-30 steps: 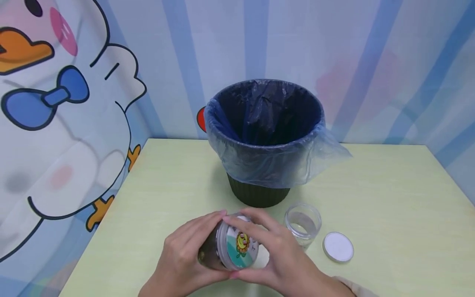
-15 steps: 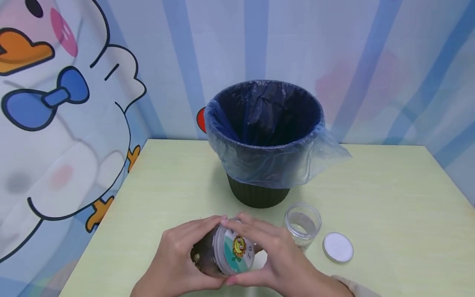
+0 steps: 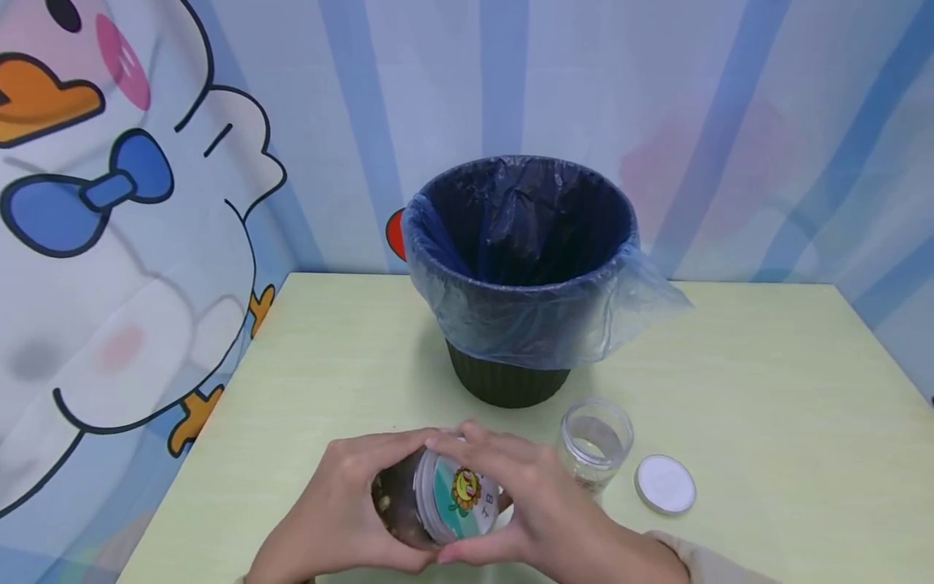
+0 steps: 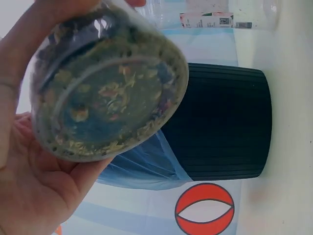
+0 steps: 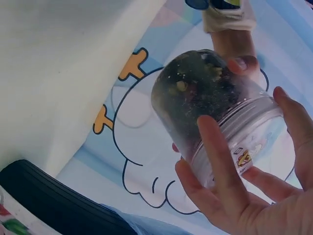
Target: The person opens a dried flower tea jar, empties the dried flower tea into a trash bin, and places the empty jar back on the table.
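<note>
A clear jar (image 3: 409, 507) filled with dark dried matter is held on its side just above the near edge of the table (image 3: 766, 389), at about six o'clock from the bin. Its body is gripped by the left hand (image 3: 339, 519), whose fingers are curled round it, as is confirmed in the left wrist view, where the jar's base (image 4: 110, 105) is seen against the palm. Its lid (image 3: 456, 503), printed with a sunflower picture, is faced toward the camera and is clasped by the right hand (image 3: 543, 515), with fingers (image 5: 220, 161) bent round the rim. Whether the lid is tight or loosened cannot be told.

At about three o'clock from the jar, an empty open glass jar (image 3: 594, 442) is stood upright, just beside the right hand. Further toward three o'clock, a white lid (image 3: 664, 485) is laid flat on the table, near that glass jar but apart from it.

At twelve o'clock, a dark ribbed bin (image 3: 511, 381) lined with a blue bag (image 3: 525, 324) is stood.
</note>
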`<state>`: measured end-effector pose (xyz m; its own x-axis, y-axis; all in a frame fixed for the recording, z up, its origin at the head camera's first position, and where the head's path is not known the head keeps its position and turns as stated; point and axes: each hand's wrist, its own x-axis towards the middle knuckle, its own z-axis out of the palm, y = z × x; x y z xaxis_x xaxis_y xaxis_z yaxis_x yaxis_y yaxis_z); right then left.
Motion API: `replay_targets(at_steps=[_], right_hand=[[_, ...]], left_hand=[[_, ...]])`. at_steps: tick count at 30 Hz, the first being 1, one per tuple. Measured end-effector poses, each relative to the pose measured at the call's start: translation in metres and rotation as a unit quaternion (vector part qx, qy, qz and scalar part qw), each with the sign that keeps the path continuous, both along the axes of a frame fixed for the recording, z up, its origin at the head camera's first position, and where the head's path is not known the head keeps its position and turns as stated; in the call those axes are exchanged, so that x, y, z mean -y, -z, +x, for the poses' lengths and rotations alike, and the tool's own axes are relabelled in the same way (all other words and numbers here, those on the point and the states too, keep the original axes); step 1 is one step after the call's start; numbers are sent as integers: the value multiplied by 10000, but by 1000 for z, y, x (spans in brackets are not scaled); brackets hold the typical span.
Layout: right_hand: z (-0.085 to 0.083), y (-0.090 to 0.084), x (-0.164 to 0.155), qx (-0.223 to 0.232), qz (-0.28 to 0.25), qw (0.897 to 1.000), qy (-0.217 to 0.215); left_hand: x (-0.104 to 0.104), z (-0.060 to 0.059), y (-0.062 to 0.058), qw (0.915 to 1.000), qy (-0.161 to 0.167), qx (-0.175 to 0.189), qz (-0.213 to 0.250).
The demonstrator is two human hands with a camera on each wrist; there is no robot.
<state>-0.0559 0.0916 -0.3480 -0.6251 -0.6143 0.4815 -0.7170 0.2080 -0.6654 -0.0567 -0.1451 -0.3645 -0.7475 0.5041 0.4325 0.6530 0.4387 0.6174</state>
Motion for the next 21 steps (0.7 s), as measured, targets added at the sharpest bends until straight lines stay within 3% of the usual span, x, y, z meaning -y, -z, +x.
replay_targets(at_steps=[5,11,16,21], right_hand=[[-2,-4,0,-71,129,9999,33],[0,-8,-2,-212,310,9993,84],[-1,-10,-4,-105,593,9978,259],[0,-7,-4,170,538,9973,471]], left_hand=[[0,0,-2,9999,-142,35,-17],[-2,4,-3,9980,-369,-508,-85],[-5,6,-2,9926,-715,-953,-244],[-9,7,-4,9871,-969,-1218,-364]])
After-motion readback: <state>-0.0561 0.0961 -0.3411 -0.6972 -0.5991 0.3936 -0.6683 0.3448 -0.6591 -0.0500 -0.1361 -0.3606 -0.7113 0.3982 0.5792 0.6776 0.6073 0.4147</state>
